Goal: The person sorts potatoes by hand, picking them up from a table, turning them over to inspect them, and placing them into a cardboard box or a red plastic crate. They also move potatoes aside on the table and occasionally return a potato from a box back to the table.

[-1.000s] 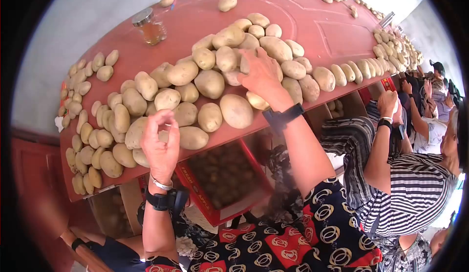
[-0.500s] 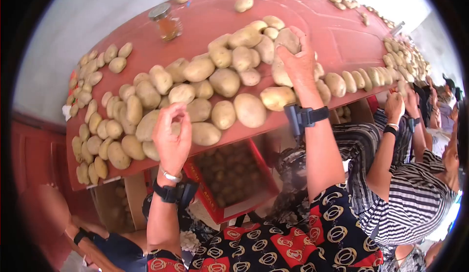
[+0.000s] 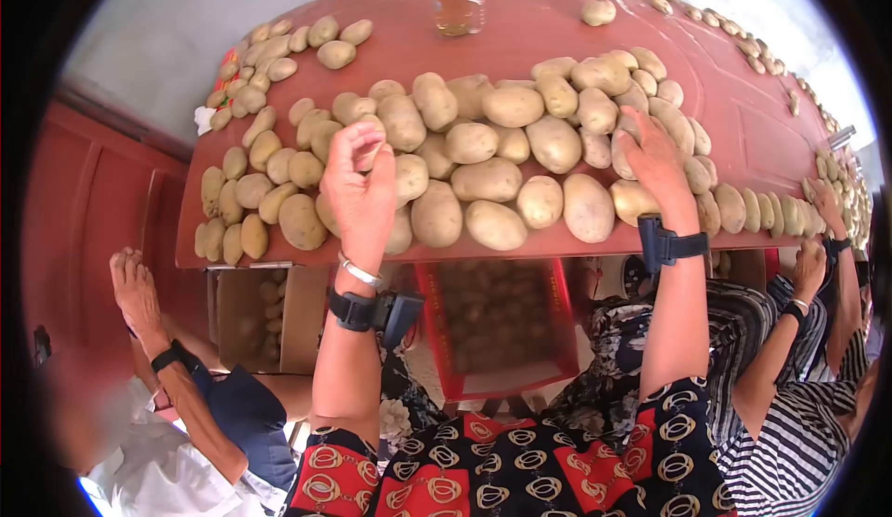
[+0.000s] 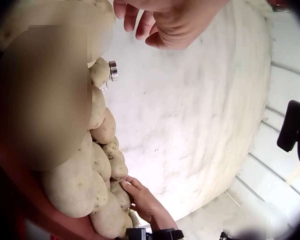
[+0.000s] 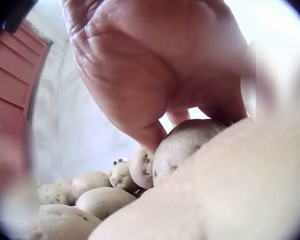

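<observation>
Many pale brown potatoes (image 3: pixel 488 181) lie heaped and in rows on a red table. My right hand (image 3: pixel 658 166) reaches over the right part of the heap. In the right wrist view, its thumb and fingers grip a potato (image 5: pixel 182 147) set among the others. A larger potato (image 5: pixel 215 195) in front hides part of it. My left hand (image 3: pixel 360 192) hovers in front of the heap's left part, palm turned inward. Its fingers (image 4: pixel 145 22) hang loosely curled and hold nothing.
A lidded glass jar (image 3: pixel 455 6) of amber liquid stands at the back of the red table (image 3: pixel 390 25). Beneath its front edge sit a red box (image 3: pixel 497 317) of potatoes and a cardboard box (image 3: pixel 302 317). People sit close on both sides, one in a striped top (image 3: pixel 790 424).
The view has swung left, so the table sits further right. My right hand has brought the potato from the heap's far right end back toward its front. My left hand keeps its loose shape.
</observation>
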`<state>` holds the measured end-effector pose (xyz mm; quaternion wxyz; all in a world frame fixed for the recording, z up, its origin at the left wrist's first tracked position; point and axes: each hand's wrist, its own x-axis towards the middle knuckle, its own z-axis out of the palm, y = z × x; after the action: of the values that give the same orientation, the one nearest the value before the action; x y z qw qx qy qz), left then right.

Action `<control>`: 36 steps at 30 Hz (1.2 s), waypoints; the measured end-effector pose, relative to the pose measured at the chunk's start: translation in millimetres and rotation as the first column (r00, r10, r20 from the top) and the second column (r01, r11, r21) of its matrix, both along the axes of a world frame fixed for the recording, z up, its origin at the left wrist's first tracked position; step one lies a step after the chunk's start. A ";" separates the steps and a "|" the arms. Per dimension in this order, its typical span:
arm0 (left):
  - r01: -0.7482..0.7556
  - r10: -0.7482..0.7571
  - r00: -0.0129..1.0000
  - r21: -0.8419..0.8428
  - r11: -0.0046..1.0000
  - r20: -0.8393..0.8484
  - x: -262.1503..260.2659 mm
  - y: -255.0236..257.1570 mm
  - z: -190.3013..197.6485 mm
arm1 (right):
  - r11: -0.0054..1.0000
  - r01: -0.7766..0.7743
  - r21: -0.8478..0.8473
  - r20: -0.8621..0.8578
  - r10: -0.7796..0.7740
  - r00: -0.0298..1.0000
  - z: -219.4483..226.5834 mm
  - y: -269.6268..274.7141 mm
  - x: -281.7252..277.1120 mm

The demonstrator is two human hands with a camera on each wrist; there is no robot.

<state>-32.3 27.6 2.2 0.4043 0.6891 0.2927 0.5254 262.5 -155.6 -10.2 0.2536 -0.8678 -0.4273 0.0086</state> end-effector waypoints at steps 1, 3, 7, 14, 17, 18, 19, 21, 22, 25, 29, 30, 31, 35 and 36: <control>-0.006 0.006 1.000 0.003 1.000 -0.004 -2.2 0.7 1.1 | 1.000 0.005 -0.015 -0.040 -0.006 0.999 2.5 0.2 1.5; 0.007 0.000 0.978 0.032 0.999 -0.206 -4.3 -0.4 2.2 | 0.999 0.019 -0.034 -0.080 -0.021 0.997 13.5 -2.0 -7.4; 0.015 0.003 0.927 0.044 0.999 -0.376 -8.7 -2.0 7.3 | 1.000 -0.020 -0.007 -0.138 0.019 0.990 14.7 -2.7 -7.9; 0.259 0.048 0.668 0.294 0.920 -0.742 -11.5 -11.1 11.4 | 0.981 0.059 0.187 0.011 -0.062 0.998 11.3 0.9 6.1; 0.373 0.015 0.602 0.297 0.879 -0.799 -14.0 -12.4 3.7 | 0.930 0.077 0.360 0.015 -0.088 0.996 16.4 3.5 2.8; 0.380 0.060 0.589 0.341 0.860 -0.806 -13.9 -12.7 2.2 | 0.911 0.076 0.406 -0.027 -0.071 0.997 18.6 4.5 -2.0; 0.385 0.110 0.574 0.386 0.838 -0.811 -13.8 -12.6 1.0 | 0.887 0.075 0.455 -0.069 -0.049 0.996 19.8 6.1 -5.3; 0.367 0.135 0.571 0.399 0.840 -0.809 -11.7 -12.7 -2.2 | 0.881 0.083 0.465 -0.028 -0.079 0.997 15.6 13.9 -6.4; 0.346 0.160 0.568 0.411 0.844 -0.807 -11.3 -12.6 -3.9 | 0.850 0.043 0.525 -0.060 -0.013 0.998 13.9 17.6 -7.6; 0.323 0.218 0.541 0.440 0.838 -0.813 -8.0 -11.7 -8.7 | 0.802 -0.021 0.597 -0.065 0.074 0.995 12.7 25.8 -14.3; 0.313 0.232 0.522 0.438 0.843 -0.821 -7.3 -10.4 -9.4 | 0.765 0.006 0.644 -0.254 0.207 0.945 12.3 37.9 -31.8; 0.302 0.214 0.544 0.426 0.853 -0.812 -7.3 -11.6 -8.7 | 0.762 0.003 0.647 -0.253 0.212 0.944 12.8 42.3 -38.8; 0.291 0.192 0.565 0.412 0.863 -0.802 -6.6 -12.9 -8.7 | 0.767 -0.061 0.639 -0.234 0.270 0.934 12.3 46.4 -46.4; 0.271 0.157 0.623 0.400 0.875 -0.766 -7.1 -11.9 -12.5 | 0.828 -0.238 0.507 -0.315 0.435 0.844 20.8 56.0 -84.0; 0.288 0.152 0.630 0.411 0.865 -0.761 -7.4 -11.8 -13.0 | 0.850 -0.298 0.435 -0.330 0.459 0.825 26.7 56.8 -92.3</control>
<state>-39.7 15.7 -10.8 0.0682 0.9368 0.2643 0.2191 170.2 -98.8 16.5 0.4891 -0.6780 -0.5225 0.1677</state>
